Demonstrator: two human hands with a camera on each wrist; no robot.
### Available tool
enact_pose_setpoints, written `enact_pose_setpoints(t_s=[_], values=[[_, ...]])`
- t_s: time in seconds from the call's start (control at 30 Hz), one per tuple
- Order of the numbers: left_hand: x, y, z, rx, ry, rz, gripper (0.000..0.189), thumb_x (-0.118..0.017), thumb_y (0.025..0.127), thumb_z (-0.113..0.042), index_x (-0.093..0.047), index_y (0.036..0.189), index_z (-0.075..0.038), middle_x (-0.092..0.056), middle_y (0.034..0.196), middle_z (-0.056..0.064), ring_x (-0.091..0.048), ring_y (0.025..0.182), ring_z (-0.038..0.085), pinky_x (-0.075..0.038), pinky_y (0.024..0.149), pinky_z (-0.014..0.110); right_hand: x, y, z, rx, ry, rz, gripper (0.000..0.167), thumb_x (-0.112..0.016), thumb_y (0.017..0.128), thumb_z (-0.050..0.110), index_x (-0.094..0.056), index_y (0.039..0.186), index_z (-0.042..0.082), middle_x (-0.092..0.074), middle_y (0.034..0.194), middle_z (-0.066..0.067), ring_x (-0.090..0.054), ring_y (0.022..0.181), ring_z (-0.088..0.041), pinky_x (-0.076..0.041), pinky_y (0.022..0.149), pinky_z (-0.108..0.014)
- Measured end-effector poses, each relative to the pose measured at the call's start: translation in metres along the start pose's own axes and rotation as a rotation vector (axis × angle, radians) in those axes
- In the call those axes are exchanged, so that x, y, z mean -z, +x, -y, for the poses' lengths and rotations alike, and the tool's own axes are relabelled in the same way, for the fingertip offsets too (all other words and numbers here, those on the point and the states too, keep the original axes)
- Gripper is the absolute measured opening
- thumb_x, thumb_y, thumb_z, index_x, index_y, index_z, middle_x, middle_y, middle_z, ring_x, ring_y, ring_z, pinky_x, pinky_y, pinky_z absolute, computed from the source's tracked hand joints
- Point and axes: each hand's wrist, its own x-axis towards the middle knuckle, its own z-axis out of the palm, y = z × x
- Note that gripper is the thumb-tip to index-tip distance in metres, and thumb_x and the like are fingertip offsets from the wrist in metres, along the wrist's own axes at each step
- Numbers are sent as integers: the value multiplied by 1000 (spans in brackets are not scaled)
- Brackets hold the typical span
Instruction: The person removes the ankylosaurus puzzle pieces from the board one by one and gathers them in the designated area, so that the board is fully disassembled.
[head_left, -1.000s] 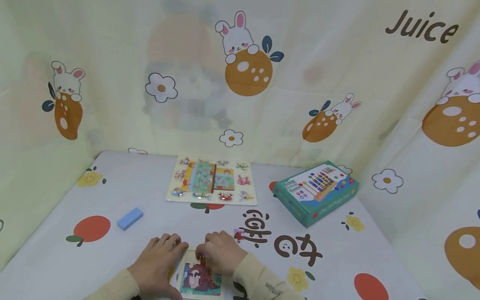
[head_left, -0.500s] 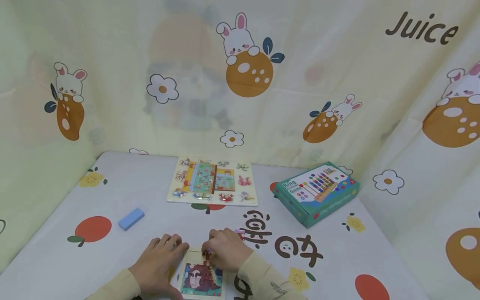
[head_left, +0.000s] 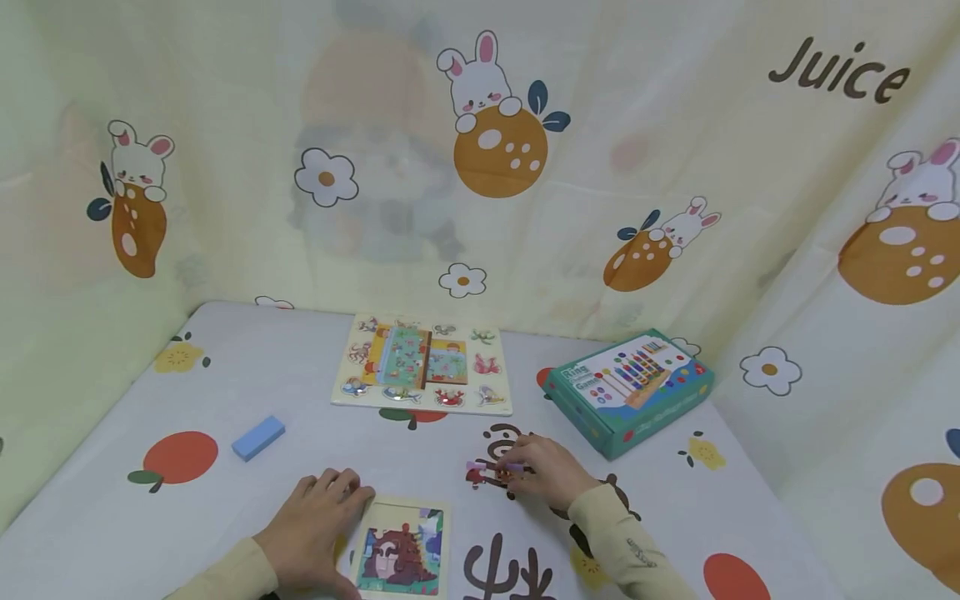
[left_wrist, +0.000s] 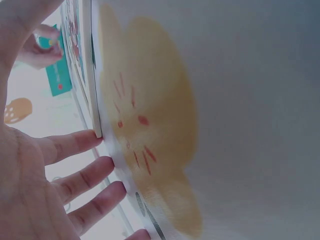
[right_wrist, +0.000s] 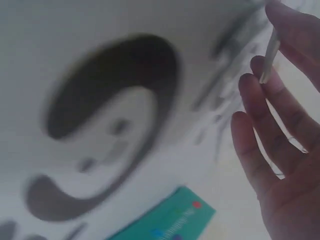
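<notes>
A small jigsaw puzzle (head_left: 397, 554) in a pale wooden frame lies at the front of the table, showing a brown animal; bare wood shows at its upper left. My left hand (head_left: 315, 525) rests along the frame's left side, fingers spread, one fingertip (left_wrist: 95, 137) right at the frame's corner. To the right of the frame, my right hand (head_left: 543, 467) pinches a thin puzzle piece (right_wrist: 270, 57) between thumb and fingers. Another puzzle piece (head_left: 474, 475), red and purple, lies on the cloth just left of those fingertips.
A blue block (head_left: 258, 438) lies at the left. Toward the back stands a picture board (head_left: 495, 400) with sea animals. A green game box (head_left: 630, 392) sits at the right rear, beyond my right hand. Printed curtains (head_left: 375, 242) enclose the table.
My right hand has moved from the puzzle's top to the right, beside the loose piece, carrying a piece away. More bare wood shows in the frame's top. My left hand stays put.
</notes>
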Motion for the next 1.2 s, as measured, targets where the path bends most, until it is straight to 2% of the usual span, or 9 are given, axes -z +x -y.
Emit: enact_pose_setpoints(t_s=[0.2, 0.47, 0.63, 0.77, 0.9, 1.0, 1.2], values=[[0, 0, 0, 5, 2, -10, 117, -63, 43, -90, -53, 129, -11, -49, 119, 4, -44, 109, 26, -38, 93, 57, -10, 0, -5, 20, -11, -33, 33, -80, 77, 20, -72, 109, 13, -68, 107, -5, -63, 95, -19, -52, 82, -41], [-1, 0, -4, 19, 9, -21, 118, -63, 42, -90, -53, 130, -12, -48, 120, 3, -44, 110, 26, -39, 93, 56, -9, 1, -4, 46, -16, -60, 37, -82, 74, 18, -71, 109, 10, -68, 111, -7, -64, 100, -23, -52, 85, -43], [-1, 0, -4, 24, 5, -17, 118, -63, 42, -91, -53, 129, -12, -48, 120, 3, -43, 110, 26, -38, 93, 56, -8, 0, -4, 27, -25, -72, 38, -82, 74, 18, -71, 109, 9, -68, 111, -9, -64, 101, -24, -51, 86, -44], [-1, 0, -3, 30, -2, -15, 119, -60, 42, -93, -54, 129, -12, -48, 121, 3, -43, 110, 26, -38, 94, 56, -9, -3, -3, -10, -20, -74, 43, -83, 74, 24, -70, 113, 10, -64, 117, -10, -59, 108, -28, -49, 90, -47], [-2, -1, -3, 16, 10, -28, 118, -61, 42, -92, -53, 129, -12, -48, 120, 3, -43, 109, 25, -39, 92, 56, -11, -4, 7, -17, -46, -92, 47, -81, 76, 28, -68, 117, 12, -60, 120, -9, -56, 112, -28, -47, 94, -47], [-2, -2, -2, 3, 18, -35, 117, -63, 43, -90, -53, 129, -12, -48, 119, 3, -44, 108, 25, -39, 91, 55, -15, -2, 27, 34, -82, -90, 44, -80, 77, 28, -67, 117, 13, -61, 115, -4, -57, 108, -22, -49, 92, -42], [-1, 0, -2, 19, 6, 3, 118, -64, 43, -89, -51, 131, -12, -48, 122, 6, -44, 112, 28, -38, 94, 57, -29, 3, 73, 245, -104, -3, 32, -75, 83, 29, -69, 113, 20, -57, 112, 0, -54, 102, -12, -48, 91, -30]])
